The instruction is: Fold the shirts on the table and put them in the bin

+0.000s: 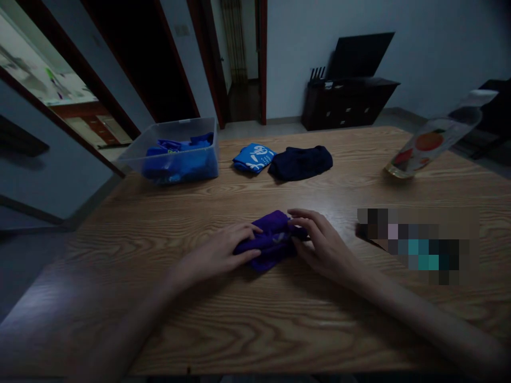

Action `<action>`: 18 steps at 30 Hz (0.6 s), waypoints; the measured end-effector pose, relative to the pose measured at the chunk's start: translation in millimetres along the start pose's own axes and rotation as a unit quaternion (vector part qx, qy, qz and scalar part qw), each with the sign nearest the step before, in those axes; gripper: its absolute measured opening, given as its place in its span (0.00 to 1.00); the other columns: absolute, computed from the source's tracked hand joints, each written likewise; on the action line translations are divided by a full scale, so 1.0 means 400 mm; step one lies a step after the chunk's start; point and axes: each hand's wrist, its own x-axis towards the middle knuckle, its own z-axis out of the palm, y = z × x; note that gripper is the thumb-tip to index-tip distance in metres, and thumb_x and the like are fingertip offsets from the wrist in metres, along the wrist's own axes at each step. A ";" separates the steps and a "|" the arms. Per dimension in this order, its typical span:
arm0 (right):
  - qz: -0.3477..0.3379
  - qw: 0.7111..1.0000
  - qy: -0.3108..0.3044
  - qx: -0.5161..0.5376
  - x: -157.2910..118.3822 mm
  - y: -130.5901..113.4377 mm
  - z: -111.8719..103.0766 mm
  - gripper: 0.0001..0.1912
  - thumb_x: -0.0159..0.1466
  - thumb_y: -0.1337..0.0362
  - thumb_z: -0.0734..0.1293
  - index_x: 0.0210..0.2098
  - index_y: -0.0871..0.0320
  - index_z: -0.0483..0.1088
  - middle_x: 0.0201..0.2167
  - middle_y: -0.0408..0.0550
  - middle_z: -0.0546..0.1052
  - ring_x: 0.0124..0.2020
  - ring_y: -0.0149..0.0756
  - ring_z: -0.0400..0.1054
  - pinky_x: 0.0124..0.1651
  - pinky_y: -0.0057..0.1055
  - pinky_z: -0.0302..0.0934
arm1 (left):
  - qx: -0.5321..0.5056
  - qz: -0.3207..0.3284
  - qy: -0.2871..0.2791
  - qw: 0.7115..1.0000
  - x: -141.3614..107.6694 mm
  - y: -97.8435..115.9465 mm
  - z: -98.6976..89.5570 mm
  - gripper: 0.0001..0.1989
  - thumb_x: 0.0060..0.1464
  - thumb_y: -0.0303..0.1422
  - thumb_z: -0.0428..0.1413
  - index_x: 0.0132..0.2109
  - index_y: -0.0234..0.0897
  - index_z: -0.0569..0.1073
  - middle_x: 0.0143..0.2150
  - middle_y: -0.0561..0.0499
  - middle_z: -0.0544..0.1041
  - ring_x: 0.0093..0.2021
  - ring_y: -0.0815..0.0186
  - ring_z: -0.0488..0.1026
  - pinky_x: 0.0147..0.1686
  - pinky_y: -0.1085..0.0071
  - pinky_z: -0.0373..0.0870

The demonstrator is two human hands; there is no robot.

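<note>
A purple cloth [271, 239], folded into a small bundle, lies on the wooden table in front of me. My left hand [235, 247] grips its left end, with the fingers over the top and the thumb along the near side. At the right end, my right hand [319, 242] has its fingers curled round the fabric, the index finger raised along the far edge. A dark part of the cloth shows between the right fingers. Farther back lie a blue folded cloth [254, 158] with white print and a dark navy cloth [301, 163], their edges meeting.
A clear plastic bin [217, 151] with blue fabric items stands at the back left of the table [223, 330]. Toward the right is a clear bottle [429, 141] with fruit on its label. A pixelated patch hides something near my right forearm.
</note>
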 end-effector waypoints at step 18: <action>-0.091 0.961 -0.244 -0.096 -0.068 -0.078 0.010 0.25 0.77 0.60 0.67 0.70 0.60 0.68 0.75 0.59 0.68 0.75 0.58 0.62 0.75 0.58 0.59 | -0.129 -0.257 0.300 0.910 -0.101 -0.169 -0.002 0.24 0.51 0.56 0.70 0.41 0.40 0.79 0.38 0.48 0.82 0.42 0.51 0.80 0.50 0.55 0.77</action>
